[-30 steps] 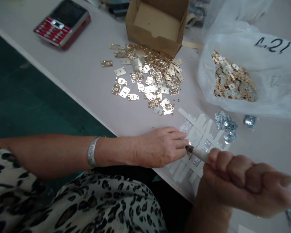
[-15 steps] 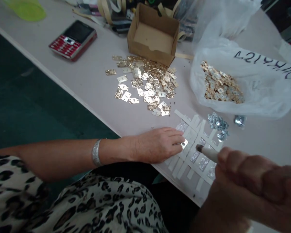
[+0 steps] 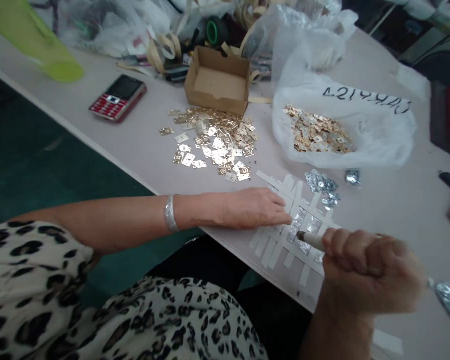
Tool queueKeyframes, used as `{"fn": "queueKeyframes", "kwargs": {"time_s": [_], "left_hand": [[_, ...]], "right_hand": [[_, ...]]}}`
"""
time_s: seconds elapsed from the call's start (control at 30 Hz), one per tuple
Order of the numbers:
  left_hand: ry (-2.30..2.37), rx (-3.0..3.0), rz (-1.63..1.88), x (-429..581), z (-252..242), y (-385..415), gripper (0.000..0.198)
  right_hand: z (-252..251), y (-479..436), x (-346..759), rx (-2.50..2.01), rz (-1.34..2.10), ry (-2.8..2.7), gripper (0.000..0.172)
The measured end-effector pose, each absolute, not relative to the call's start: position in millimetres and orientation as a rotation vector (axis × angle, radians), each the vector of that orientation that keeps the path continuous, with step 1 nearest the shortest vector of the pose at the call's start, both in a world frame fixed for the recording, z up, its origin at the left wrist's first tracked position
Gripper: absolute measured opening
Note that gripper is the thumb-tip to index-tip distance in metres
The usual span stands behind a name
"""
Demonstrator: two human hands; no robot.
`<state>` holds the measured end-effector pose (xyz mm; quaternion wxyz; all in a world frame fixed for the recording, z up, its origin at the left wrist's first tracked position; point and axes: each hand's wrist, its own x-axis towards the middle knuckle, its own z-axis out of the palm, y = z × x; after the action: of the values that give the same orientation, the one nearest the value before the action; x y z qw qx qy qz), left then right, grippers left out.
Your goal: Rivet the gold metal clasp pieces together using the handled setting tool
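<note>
My left hand (image 3: pixel 257 207) reaches from the left onto a grid of pale tape strips (image 3: pixel 290 197) on the table. Its fingers are close together and bent down on the strips; whatever is under the fingertips is hidden. Wrapped in my right hand (image 3: pixel 375 270) is a white rod-shaped tool (image 3: pixel 315 242) with a dark tip. The tip points left, over the grid near my left fingertips. Clear, glittery pieces (image 3: pixel 297 225) show between the strips. Behind my left hand lies a loose pile of gold metal plates (image 3: pixel 217 145).
An open cardboard box (image 3: pixel 217 90) stands behind the pile. A white plastic bag (image 3: pixel 382 145) holds more small gold pieces (image 3: pixel 318 132). Small silver parts (image 3: pixel 322 186) lie beyond the grid. A red phone (image 3: pixel 118 97) and a yellow-green plastic item (image 3: pixel 62 70) are farther left.
The camera view has shifted. My left hand covers the spot where a shiny plate showed at its fingertips. My right hand still grips the tool, its tip now closer to my left fingers.
</note>
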<state>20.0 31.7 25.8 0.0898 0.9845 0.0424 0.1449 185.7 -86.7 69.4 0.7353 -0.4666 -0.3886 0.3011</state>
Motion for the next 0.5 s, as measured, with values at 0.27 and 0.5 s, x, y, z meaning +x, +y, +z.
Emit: {"fn": "queueKeyframes", "kwargs": {"time_s": [0.27, 0.5], "left_hand": [[0.383, 3.049, 0.561, 30.0, 18.1, 12.5, 0.017], [0.649, 2.756, 0.596, 3.3, 22.5, -40.9, 0.021]], "right_hand": [[53.8, -109.8, 184.9, -1.018, 0.475, -0.765, 0.031], [54.3, -103.3, 187.2, -0.944, 0.572, -0.597, 0.033]]}}
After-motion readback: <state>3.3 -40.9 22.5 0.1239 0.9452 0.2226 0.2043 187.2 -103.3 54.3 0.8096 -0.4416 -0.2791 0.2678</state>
